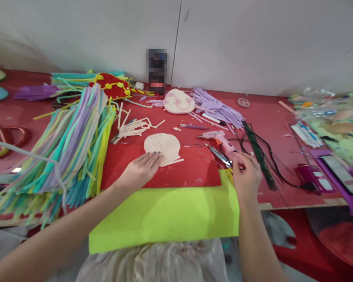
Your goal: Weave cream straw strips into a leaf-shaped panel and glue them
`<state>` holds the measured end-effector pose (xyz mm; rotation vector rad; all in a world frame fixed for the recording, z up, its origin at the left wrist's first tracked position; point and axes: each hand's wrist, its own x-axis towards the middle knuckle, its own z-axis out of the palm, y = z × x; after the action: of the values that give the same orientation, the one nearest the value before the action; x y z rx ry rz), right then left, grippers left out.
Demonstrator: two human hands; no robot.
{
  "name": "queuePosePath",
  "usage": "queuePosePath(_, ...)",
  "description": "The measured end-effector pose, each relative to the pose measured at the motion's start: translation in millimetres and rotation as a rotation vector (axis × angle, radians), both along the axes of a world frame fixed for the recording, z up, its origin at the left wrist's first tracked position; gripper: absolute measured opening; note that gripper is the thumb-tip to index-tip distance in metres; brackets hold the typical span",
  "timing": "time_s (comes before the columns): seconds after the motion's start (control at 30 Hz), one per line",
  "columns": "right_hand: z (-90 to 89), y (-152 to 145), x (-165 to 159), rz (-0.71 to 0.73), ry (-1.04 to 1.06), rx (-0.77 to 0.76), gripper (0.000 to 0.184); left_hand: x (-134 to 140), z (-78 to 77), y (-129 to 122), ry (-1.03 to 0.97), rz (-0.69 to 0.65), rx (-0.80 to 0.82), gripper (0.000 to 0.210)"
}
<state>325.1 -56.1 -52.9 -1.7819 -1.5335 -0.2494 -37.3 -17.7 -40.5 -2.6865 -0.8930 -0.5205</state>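
My left hand (147,166) lies with its fingers stretched out on the lower left edge of a cream, rounded piece made of pipe cleaner strips (164,145). One loose-ended strip sticks out along its lower right edge. The piece rests on a red board (179,176). To the right, my right hand (247,172) is closed at the dark handle of a pair of scissors (220,156), whose silver blades point up and left. The fingers partly hide the handle. Just beyond the scissors lies a pink glue gun (219,139), its grip close to my fingertips.
Pipe cleaner bundles (76,141) pile up at left. Cut cream pieces (135,127), a purple pen (194,126), a round cream decorated piece (179,102) and lilac pipe cleaners (217,105) lie behind. A black cord crosses the right side. A lime-green sheet (164,215) overhangs the front edge.
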Motion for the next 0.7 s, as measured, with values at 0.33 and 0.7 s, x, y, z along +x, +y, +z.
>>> queuePosePath(0.33, -17.7, 76.7, 29.7, -0.134, -0.217, -0.422, 0.038, -9.5, -10.0, -43.2, -0.038, 0.168, -0.197, 0.043)
queuePosePath(0.7, -28.3, 80.4, 22.8, -0.234, -0.058, -0.256, 0.042, -7.5, -26.7, -64.9, -0.153, 0.190, -0.341, 0.043)
